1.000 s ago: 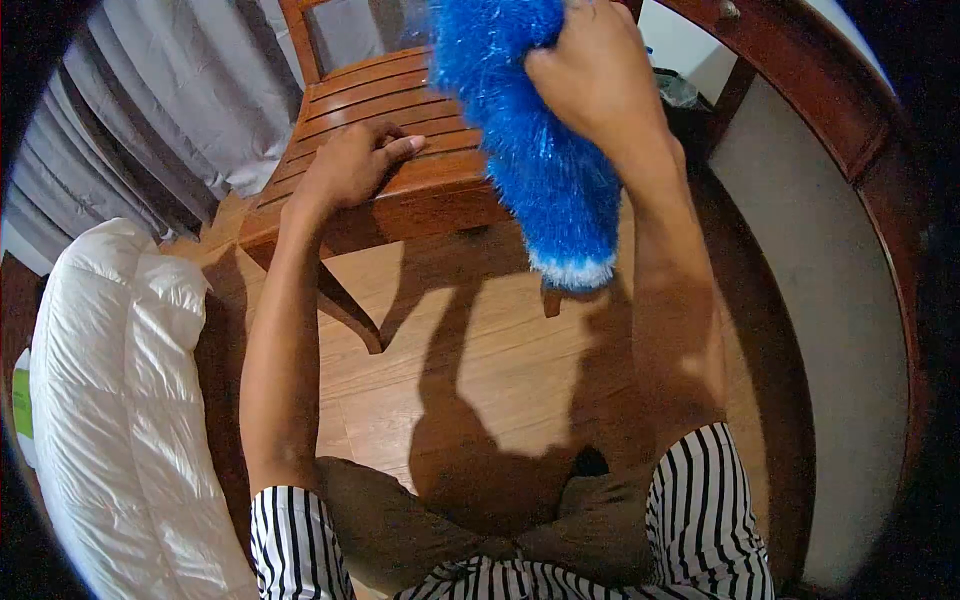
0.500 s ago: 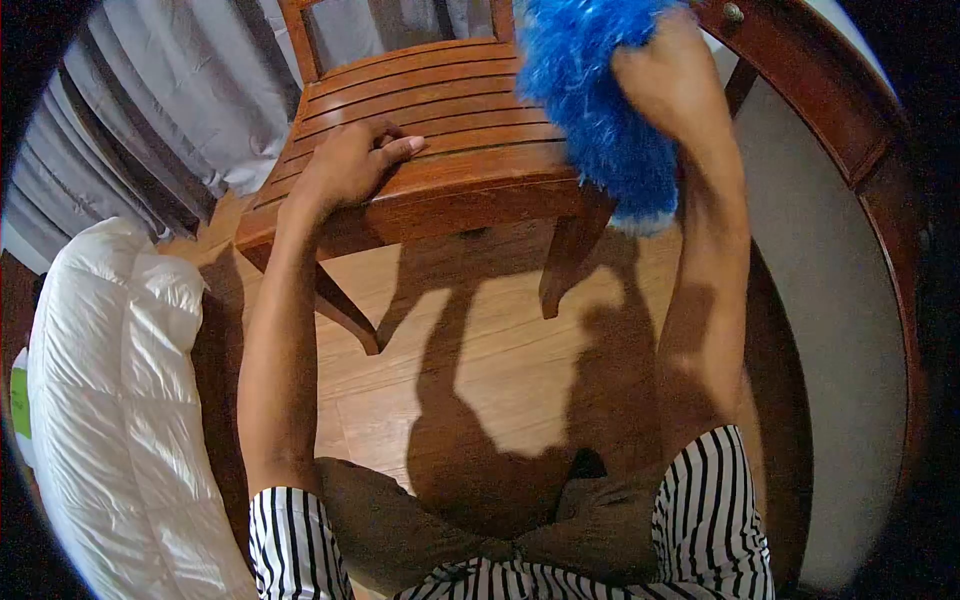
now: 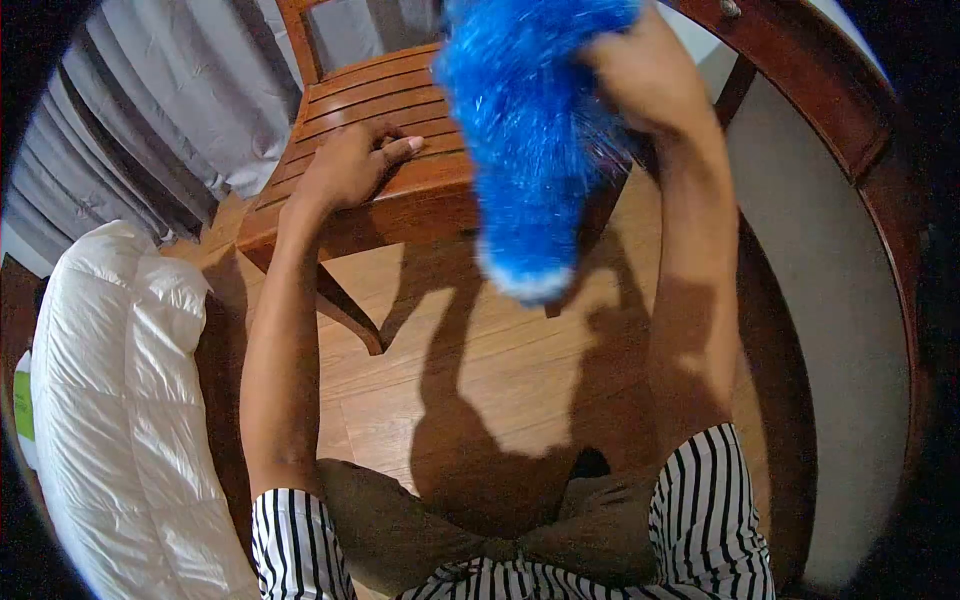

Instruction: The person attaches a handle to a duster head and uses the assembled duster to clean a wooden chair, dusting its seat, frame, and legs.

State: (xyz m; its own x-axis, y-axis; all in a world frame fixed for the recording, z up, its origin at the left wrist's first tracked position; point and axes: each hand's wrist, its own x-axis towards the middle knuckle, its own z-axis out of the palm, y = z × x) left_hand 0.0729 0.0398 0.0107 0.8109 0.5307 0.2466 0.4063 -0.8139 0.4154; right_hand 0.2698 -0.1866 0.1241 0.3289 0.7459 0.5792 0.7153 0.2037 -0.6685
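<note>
My left hand (image 3: 352,166) rests on the front left part of a slatted wooden chair seat (image 3: 375,100), thumb and fingers apart, holding nothing. My right hand (image 3: 645,75) is closed on a fluffy blue duster (image 3: 530,140) with a white tip. The duster hangs over the right part of the seat, and its tip reaches below the seat's front edge. It hides much of that side of the chair. Part of my right hand's grip is covered by the blue fibres.
A white quilted comforter (image 3: 125,400) lies at the left. Grey curtains (image 3: 180,90) hang behind the chair. At the right stands dark wooden furniture (image 3: 820,90) with a round knob. Shadows fall on the wooden floor (image 3: 380,400).
The duster first went right with my right hand, then came back left across the seat, its tip now further left and lower. My left hand has stayed in place.
</note>
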